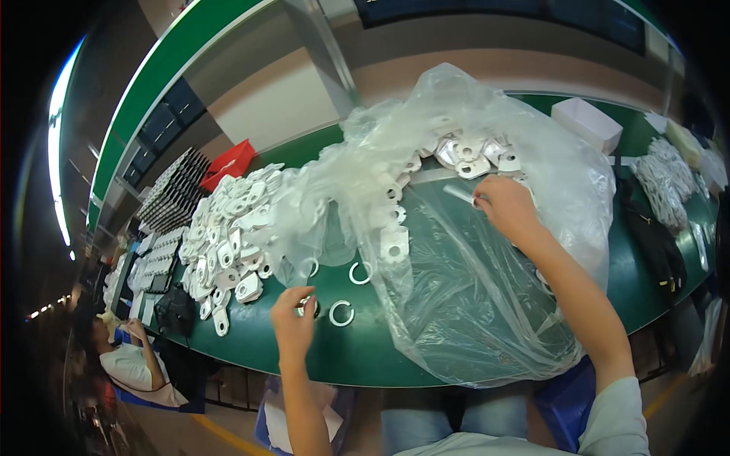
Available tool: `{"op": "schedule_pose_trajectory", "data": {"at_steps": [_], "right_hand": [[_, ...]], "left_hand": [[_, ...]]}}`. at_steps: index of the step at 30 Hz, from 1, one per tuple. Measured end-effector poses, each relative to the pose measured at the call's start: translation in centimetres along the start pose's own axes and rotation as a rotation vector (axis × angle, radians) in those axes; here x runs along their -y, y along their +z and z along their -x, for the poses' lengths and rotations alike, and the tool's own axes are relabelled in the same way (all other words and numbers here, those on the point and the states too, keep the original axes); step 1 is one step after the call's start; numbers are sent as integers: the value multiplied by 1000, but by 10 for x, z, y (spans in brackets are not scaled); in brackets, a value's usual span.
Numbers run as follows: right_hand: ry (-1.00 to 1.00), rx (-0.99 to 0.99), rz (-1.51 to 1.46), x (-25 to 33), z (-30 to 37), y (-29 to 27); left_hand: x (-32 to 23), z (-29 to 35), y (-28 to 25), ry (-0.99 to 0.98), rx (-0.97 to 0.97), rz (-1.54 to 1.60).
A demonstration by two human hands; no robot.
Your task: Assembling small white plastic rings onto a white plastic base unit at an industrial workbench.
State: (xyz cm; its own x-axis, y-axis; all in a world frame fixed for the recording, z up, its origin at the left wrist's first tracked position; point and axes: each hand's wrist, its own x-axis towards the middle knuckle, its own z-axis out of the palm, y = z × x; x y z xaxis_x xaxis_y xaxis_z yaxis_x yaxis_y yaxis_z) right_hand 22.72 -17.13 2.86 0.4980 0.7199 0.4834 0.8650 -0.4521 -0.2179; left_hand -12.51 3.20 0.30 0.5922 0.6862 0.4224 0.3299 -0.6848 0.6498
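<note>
My left hand (295,323) is low over the green table with thumb and fingertips pinched at a small pale ring (308,306), partly hidden by the fingers. Beside it lie an open C-shaped ring (341,313) and another C-shaped ring (358,273). Farther right, my right hand (508,204) reaches over a clear plastic sheet (456,304). Its closed fingers grip a thin, shiny pale strip (458,193), whose exact kind I cannot make out. Just beyond are white flat parts with round holes (471,163), partly covered by the plastic.
To the left, a large heap of white holed parts (236,220) covers the table (342,365). Stacked dark trays (175,190) and a red bin (228,163) stand behind it. A white box (587,124) and bundled white cords (661,182) are at right. Another person (137,365) sits far left.
</note>
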Motion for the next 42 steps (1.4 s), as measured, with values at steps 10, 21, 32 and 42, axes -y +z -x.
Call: {"op": "schedule_pose_trajectory", "data": {"at_steps": [10,21,32,42], "right_hand": [[405,576,-1642,89,32,68],[473,642,-1902,100,49,88],[537,858,-2057,90,44,70],[323,643,-1711,100,51,74]], "left_hand": [[37,9,-7,136,47,-326],[-48,-7,71,598,-21,-126],[-54,-11,62,750,39,-238],[-24,-36,50,12,108,28]]}}
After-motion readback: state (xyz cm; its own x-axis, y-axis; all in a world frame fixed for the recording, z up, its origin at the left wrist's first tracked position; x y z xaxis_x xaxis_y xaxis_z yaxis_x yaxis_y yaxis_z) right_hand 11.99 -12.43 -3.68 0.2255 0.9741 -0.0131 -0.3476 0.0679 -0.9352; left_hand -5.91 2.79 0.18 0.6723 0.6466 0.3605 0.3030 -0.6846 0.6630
